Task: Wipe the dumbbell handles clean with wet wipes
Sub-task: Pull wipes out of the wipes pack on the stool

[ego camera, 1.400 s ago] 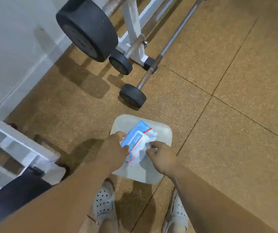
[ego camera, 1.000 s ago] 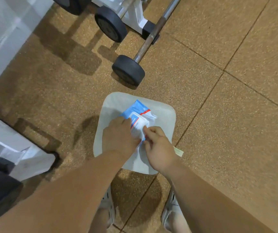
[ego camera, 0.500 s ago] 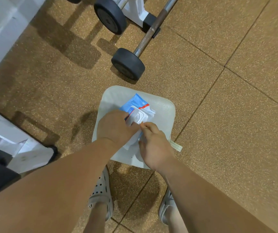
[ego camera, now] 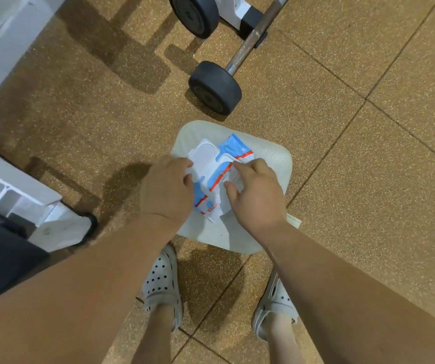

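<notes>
Lid [ego camera: 203, 156] flipped open; left grip [ego camera: 166, 190] holds pack [ego camera: 233, 149], right grip [ego camera: 258, 195] pinches opening [ego camera: 225, 161]; print unreadable.

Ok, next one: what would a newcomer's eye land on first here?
A blue-and-white wet wipes pack, lid flipped open, sits centre frame on a pale stool seat; the left hand grips it and the right hand pinches at its opening. Just beyond, a dumbbell lies on the floor.

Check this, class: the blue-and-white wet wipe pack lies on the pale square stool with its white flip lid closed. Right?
No. The head view shows the white flip lid standing open, not closed. The rest holds: the blue-and-white wet wipe pack lies on the pale square stool, with the left hand and right hand on it.
</notes>
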The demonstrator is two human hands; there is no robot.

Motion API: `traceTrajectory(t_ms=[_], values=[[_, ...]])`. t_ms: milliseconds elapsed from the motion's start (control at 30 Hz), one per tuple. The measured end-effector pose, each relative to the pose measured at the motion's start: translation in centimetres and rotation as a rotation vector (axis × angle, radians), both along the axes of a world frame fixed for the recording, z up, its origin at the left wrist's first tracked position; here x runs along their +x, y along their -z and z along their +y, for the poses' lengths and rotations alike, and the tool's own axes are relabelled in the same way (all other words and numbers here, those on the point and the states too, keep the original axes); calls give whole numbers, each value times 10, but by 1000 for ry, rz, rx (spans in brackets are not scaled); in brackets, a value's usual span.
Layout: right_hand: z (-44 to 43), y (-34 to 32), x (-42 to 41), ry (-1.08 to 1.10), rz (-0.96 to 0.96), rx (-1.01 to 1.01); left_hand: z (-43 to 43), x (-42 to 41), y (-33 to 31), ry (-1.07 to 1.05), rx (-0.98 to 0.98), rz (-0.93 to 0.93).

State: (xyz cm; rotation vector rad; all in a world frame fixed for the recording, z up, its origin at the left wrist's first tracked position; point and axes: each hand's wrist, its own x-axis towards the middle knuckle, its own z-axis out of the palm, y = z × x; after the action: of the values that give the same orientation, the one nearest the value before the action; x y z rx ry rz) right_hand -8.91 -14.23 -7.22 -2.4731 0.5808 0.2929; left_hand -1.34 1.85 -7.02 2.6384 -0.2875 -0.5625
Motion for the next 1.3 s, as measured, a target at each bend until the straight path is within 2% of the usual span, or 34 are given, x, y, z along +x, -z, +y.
traceTrajectory(t_ms=[100, 200, 367, 433, 533, 633, 833, 1000, 1167, 1300], values=[[0, 10, 13, -33, 53, -65, 0, -12, -1, -2, -75, 24], [4, 15, 17, -9, -4, -83, 5, -23, 2, 47, -129, 15], [18, 14, -3, -216, -136, -18, 15, -41, 6, 321, -40, 68], [18, 13, -11, -273, -150, 33, 16, -44, 6, 393, 75, 102], [10, 13, -10, -125, -179, 73, 16, -47, 6, 469, 247, 105], [0, 18, 6, 2, -135, -24, 18, -48, 9, 473, 266, 105], [-9, 32, 23, -320, -32, -156, 21, -53, 10, 474, 275, 116], [-9, 33, 26, -452, -74, -257, 22, -54, 11, 486, 312, 129], [-6, 35, 34, -653, -25, -367, 23, -57, 12, 524, 343, 123], [-8, 40, 38, -708, -30, -359, 29, -60, 13, 560, 353, 101]])
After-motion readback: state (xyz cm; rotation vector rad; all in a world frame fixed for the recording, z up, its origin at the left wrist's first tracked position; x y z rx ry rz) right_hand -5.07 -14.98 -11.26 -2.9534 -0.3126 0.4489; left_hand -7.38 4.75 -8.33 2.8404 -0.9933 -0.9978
